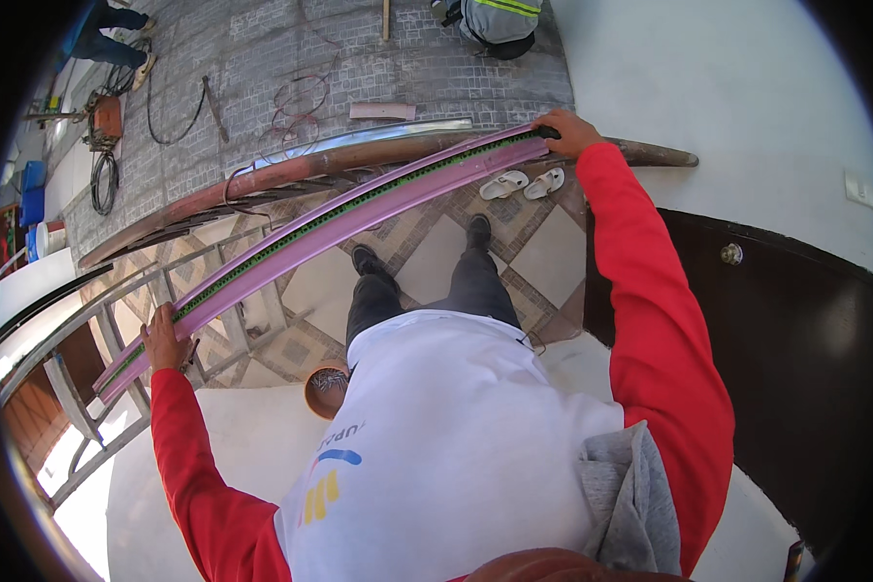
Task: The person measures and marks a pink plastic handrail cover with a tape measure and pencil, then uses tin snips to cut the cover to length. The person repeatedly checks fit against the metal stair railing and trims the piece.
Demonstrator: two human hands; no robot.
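I hold a long pink strip point(369, 204) with a green serrated band along it, slanting across my body from upper right to lower left. My left hand point(163, 341) grips it toward the lower-left end. My right hand point(570, 132) is closed around the upper-right end, where a small dark piece shows at my fingers. Just beyond the strip runs a brown rounded rail point(320, 161), with a shiny metal length point(427, 126) behind it. A metal ladder-like frame point(108, 320) is beside my left hand.
Sandals point(543, 184) lie near my feet; a bowl of small metal pieces point(326, 393) sits left of me. A person's legs point(107, 47) and an orange machine with cables point(107, 118) are upper left. Another crouching person point(495, 24) is beyond the rail. A dark door point(727, 349) is right.
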